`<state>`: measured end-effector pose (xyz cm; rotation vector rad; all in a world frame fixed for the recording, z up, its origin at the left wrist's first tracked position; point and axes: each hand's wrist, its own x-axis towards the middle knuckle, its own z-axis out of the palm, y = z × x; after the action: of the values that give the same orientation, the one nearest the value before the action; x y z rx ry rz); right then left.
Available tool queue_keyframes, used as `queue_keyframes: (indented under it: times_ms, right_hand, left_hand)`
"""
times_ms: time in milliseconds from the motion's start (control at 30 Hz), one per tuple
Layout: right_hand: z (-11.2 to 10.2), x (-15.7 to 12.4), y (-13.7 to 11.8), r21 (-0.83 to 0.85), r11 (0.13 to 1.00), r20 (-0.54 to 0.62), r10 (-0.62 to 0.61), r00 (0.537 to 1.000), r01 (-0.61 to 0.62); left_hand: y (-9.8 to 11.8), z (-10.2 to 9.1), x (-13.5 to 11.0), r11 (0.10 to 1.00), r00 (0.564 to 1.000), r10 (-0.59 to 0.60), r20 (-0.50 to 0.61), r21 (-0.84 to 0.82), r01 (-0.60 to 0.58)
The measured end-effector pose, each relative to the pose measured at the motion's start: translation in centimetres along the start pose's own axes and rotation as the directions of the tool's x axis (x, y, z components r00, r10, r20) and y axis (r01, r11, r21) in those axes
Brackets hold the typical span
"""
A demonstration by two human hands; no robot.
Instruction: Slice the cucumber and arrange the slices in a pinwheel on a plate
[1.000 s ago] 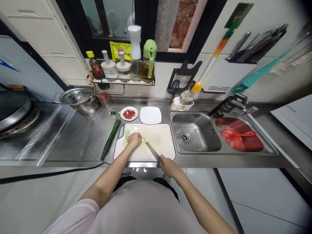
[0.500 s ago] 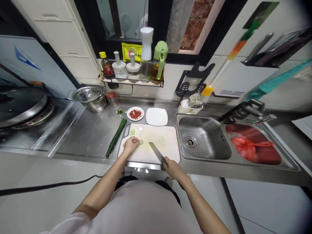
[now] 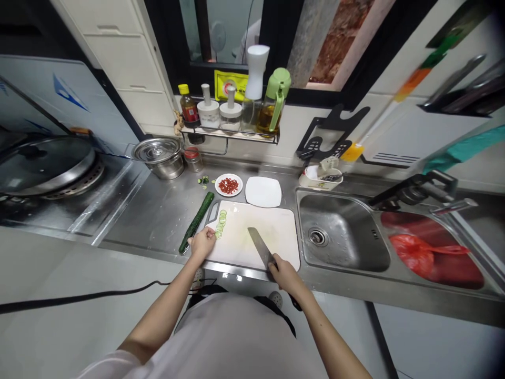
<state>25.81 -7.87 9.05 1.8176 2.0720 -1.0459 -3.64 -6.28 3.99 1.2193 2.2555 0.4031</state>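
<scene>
Cucumber slices [image 3: 222, 220] on board [image 3: 236, 250], sink [image 3: 343, 226] right.

the knife [image 3: 260, 246] looks smooth metal, the cutting board [image 3: 236, 250] matt plastic (the sink [image 3: 341, 223], shiny metal).

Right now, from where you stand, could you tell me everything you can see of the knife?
The knife has a long, flat grey blade that looks like metal, with a blunt-looking far end, and a dark handle. The right hand grips it, the handle's end showing past the hand. The blade slants over the board, its tip pointing away from the person and leftward. Whether it touches the board, I can't tell.
</scene>
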Motion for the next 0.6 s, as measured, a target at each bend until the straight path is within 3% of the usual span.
queue_keyframes:
  times_ms: [300, 400, 500, 600]
  right_hand:
    - [0.9, 1.5, 2.2, 0.115, 0.993, -0.172, 0.021, 0.985, -0.001]
    - [0.2, 2.3, 3.8, 0.231, 0.972, -0.238, 0.108, 0.965, -0.052]
    - [-0.7, 3.3, 5.5, 0.337, 0.937, -0.351, 0.219, 0.911, -0.095]
    - [-1.2, 4.1, 6.5, 0.443, 0.886, -0.361, 0.319, 0.876, -0.14]
  left_hand:
    - [0.1, -0.4, -0.1, 0.989, 0.999, 0.048, 0.003, 0.14, -0.048]
    - [0.0, -0.4, -0.1, 0.99, 0.999, 0.053, 0.0, 0.129, -0.053]
    - [-0.1, -0.4, -0.3, 0.993, 0.998, 0.059, -0.013, 0.104, -0.057]
    - [0.0, -0.4, -0.5, 0.994, 0.997, 0.076, -0.024, 0.08, -0.074]
